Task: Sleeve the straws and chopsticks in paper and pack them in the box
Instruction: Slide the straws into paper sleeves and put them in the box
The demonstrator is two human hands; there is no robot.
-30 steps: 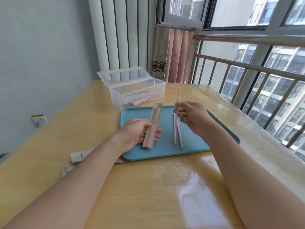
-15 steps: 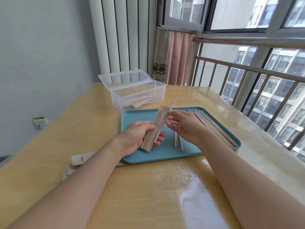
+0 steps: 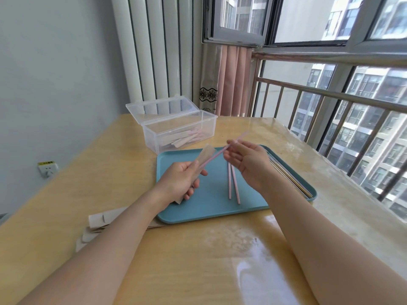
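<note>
My left hand [image 3: 180, 176] grips the paper sleeve [image 3: 199, 165] mid-frame over the teal tray [image 3: 211, 211]; my right hand [image 3: 246, 160] pinches the pink straw [image 3: 217, 153] near its upper end, tip at the sleeve's mouth. Both are feather-light — the paper crumples easily, the straw bends, so I'd pinch close to the mouth. The clear box [image 3: 179, 130] waits in the upper middle.

Materials on a glossy wooden table

Glossy yellow wood-look table [image 3: 198, 271]; smooth matt teal plastic tray [image 3: 209, 208]; clear shiny plastic box [image 3: 180, 130]; matt brown paper sleeve [image 3: 203, 157]; smooth pink straw [image 3: 214, 154]; metal window railing [image 3: 330, 93].
</note>
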